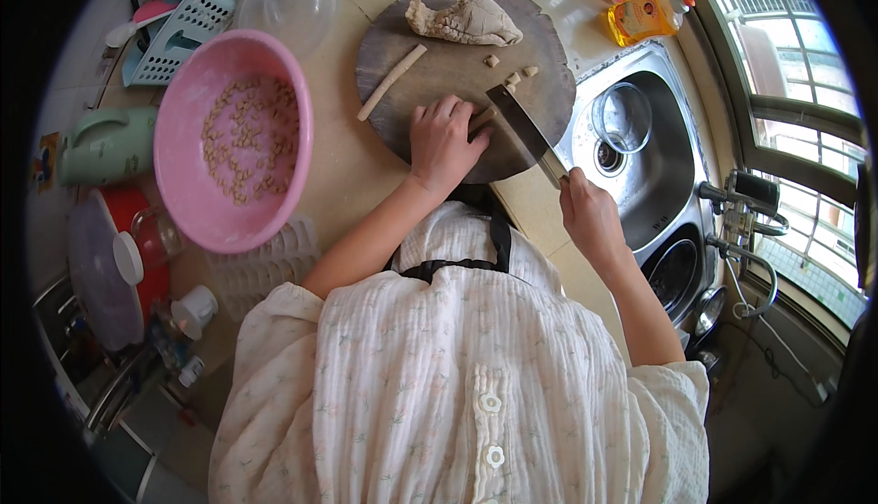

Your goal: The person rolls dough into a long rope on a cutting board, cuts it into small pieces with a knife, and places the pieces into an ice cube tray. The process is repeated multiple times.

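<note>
On a round wooden chopping board [439,24] my left hand [444,140] rests over a rope of dough [482,118], its end showing between thumb and fingers. My right hand [591,219] grips the handle of a cleaver [523,127], whose blade stands just right of that end. Several small cut dough pieces [513,79] lie past the blade's tip. Another dough rope [392,83] lies at the board's left, and a large lump of dough [468,22] at its far side. A pink plastic basin [305,140] to the left holds many small dough pieces [245,130].
At the right are a steel sink [658,92] with a glass bowl [622,118] and a yellow dish soap bottle [645,17]. A clear plastic lid [288,6], a blue basket [182,34], a green jug [106,146] and a glass jar [156,233] surround the basin.
</note>
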`<act>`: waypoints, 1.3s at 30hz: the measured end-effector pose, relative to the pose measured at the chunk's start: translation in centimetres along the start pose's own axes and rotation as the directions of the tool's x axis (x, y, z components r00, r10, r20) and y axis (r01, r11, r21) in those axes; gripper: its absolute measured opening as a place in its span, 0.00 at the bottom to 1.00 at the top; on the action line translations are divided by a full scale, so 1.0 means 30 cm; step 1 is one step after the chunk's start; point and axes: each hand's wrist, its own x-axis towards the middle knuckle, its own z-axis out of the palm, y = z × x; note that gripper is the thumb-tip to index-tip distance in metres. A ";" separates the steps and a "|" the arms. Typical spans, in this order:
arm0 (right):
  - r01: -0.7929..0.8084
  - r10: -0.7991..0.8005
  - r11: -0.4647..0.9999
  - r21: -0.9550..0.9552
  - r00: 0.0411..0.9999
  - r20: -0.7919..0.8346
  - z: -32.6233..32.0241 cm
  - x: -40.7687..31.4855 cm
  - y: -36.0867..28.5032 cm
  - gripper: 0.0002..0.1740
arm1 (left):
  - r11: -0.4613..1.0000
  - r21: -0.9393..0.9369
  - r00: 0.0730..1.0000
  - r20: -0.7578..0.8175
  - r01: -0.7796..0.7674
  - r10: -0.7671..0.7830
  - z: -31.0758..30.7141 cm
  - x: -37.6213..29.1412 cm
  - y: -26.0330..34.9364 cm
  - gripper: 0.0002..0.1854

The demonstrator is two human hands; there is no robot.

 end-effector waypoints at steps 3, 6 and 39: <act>0.027 -0.026 0.999 -0.025 1.000 0.011 -0.015 -0.014 -0.007 0.10 | 1.000 0.005 1.000 0.012 0.026 -0.026 -0.008 -0.021 -0.013 0.11; 0.054 -0.054 0.998 -0.028 0.998 0.022 -0.016 -0.015 -0.006 0.10 | 1.000 0.003 1.000 -0.006 0.005 -0.005 0.003 -0.025 -0.018 0.10; 0.059 -0.058 0.997 -0.039 0.998 0.033 0.025 -0.042 -0.055 0.10 | 0.998 -0.049 1.000 0.000 -0.025 0.025 -0.009 -0.078 -0.045 0.11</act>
